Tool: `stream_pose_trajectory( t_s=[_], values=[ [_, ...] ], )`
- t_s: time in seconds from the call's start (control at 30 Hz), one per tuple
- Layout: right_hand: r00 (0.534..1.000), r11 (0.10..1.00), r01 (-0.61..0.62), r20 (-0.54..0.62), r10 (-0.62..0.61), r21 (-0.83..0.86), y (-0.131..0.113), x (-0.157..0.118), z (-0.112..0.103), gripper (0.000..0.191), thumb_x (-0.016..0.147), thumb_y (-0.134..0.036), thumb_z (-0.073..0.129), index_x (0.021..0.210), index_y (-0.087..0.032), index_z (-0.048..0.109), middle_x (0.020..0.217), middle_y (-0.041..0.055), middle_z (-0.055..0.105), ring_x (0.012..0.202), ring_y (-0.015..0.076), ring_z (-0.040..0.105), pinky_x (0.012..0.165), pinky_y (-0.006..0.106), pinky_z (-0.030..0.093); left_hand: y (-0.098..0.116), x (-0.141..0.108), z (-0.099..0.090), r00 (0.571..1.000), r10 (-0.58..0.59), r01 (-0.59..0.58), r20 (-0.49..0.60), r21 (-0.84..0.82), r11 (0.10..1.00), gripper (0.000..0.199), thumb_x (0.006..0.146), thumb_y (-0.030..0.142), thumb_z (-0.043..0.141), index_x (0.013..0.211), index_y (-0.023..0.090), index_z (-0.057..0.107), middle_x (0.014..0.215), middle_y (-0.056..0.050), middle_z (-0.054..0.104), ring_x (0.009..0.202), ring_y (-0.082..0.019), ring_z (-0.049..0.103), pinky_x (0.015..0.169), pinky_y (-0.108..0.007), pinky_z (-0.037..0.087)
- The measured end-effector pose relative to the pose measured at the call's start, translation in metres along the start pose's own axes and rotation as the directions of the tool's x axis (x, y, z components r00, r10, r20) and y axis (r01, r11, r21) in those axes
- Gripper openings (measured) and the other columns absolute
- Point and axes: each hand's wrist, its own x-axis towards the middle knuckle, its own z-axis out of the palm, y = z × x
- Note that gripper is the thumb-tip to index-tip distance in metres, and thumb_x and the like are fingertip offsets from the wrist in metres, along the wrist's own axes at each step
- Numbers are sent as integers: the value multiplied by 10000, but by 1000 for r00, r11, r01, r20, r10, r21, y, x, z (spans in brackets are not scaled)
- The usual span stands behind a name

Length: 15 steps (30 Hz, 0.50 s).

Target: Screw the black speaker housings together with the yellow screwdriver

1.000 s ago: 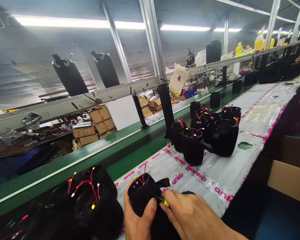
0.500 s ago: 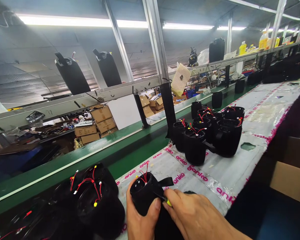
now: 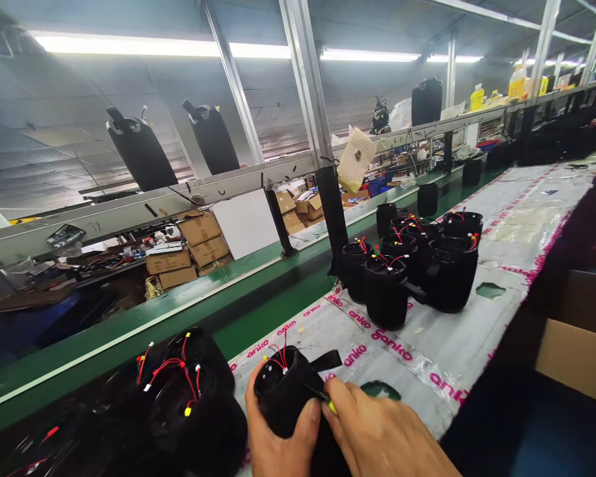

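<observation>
My left hand (image 3: 281, 440) is wrapped round a black cylindrical housing (image 3: 288, 397), its thumb pressed on the near side. Red wires (image 3: 281, 358) with small connectors rise from the housing's open top. A black strap (image 3: 326, 362) sticks out at its right rim. Against the right side of the housing, my right hand (image 3: 377, 430) is closed on a small dark tool with a yellow handle (image 3: 333, 407). The tool's thin tip touches the cover near the strap; its exact kind is hidden by my fingers.
Several similar black housings (image 3: 193, 424) with red wires stand at my left. Another group (image 3: 387, 298) stands ahead on the plastic-covered worktop (image 3: 506, 245). A green conveyor (image 3: 258, 318) runs alongside, with a black-wrapped post (image 3: 332, 218) beside it. A cardboard box (image 3: 576, 358) lies at right.
The housing and both hands have shifted slightly left and down in view. My right hand has drawn back a little, uncovering more of a hole in the worktop's plastic. Both grips stay the same.
</observation>
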Motion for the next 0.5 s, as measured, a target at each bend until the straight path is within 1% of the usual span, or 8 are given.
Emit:
stream_pose_trajectory(
  t_s=[0.17, 0.33, 0.5],
  values=[
    [1000, 1000, -4, 25, 4, 5, -1, 3, -1, 135, 938, -109, 441, 1009, -223, 461, 689, -33, 635, 466, 189, 650, 416, 343, 269, 1, 0, 1, 999, 4, -5, -33, -22, 1000, 742, 635, 449, 775, 1301, 207, 556, 1134, -85, 706, 1031, -322, 688, 924, -439, 540],
    [1000, 999, -11, 26, 12, -36, -3, 6, -3, 203, 859, -67, 477, 969, -234, 449, 672, -33, 633, 444, 196, 636, 419, 357, 227, -3, 1, 1, 999, 11, -11, -52, 7, 1000, 771, 633, 452, 780, 1313, 190, 529, 1174, -105, 679, 1081, -331, 668, 946, -442, 530],
    [999, 994, -34, 29, 37, -106, -7, 5, -4, 216, 826, -82, 537, 978, -223, 476, 673, -29, 645, 448, 185, 636, 432, 348, 214, -8, 3, 2, 995, 31, -27, -93, 44, 999, 752, 627, 429, 795, 1297, 203, 538, 1161, -95, 669, 1049, -317, 670, 927, -432, 534]
  ],
)
